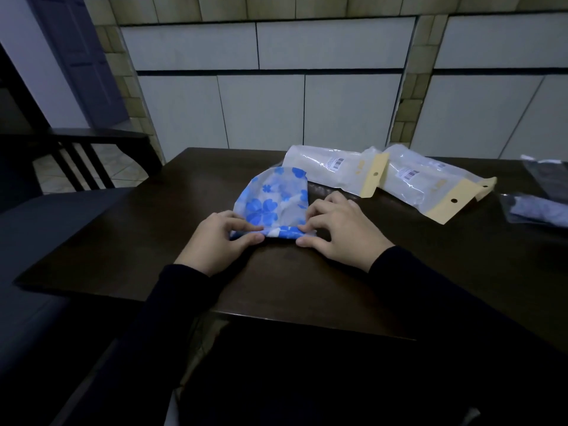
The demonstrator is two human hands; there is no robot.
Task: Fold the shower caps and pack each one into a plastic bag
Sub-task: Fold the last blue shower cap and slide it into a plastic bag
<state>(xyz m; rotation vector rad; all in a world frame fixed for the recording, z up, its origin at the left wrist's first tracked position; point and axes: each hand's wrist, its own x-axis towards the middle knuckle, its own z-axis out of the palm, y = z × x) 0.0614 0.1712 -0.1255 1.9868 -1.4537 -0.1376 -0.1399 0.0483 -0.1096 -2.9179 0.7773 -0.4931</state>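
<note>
Both hands, left [219, 238] and right [336, 230], pinching near edge of blue-flowered shower cap [273, 199] on dark counter [153, 241]; plastic bags [333, 169] beyond right hand.

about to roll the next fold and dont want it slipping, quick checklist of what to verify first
1. Left hand pinches the near folded edge of the translucent blue-flowered shower cap: ok.
2. Right hand pinches the same edge at its right corner: ok.
3. Cap lies flat on the dark wooden table: ok.
4. Fold even across the edge: cannot tell, fingers cover both ends.
5. Clear plastic bags with yellow header strips lie beyond the cap, apart from it: ok.
6. An empty bag ready: cannot tell.
</note>
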